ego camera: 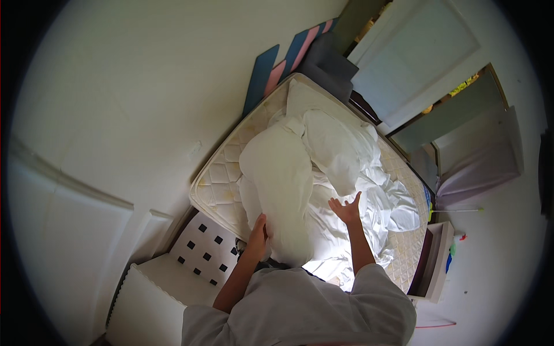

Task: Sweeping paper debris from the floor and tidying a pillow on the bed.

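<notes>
A bulky white pillow lies lengthwise in front of me, its near end by my waist. My left hand rests against its left side near that end; whether the fingers grip the fabric cannot be made out. To the right, my right hand is held with fingers spread and nothing in it, over brightly lit, crumpled white bedding. Beyond that hand lies a second white pillow, with another white pillow behind it at the far corner. All of them lie on a quilted, stained mattress.
Blue and pink panels lean on the wall behind the mattress, beside a grey armchair. An open drawer stands at the right. A white cabinet and a black-dotted white surface are at the lower left.
</notes>
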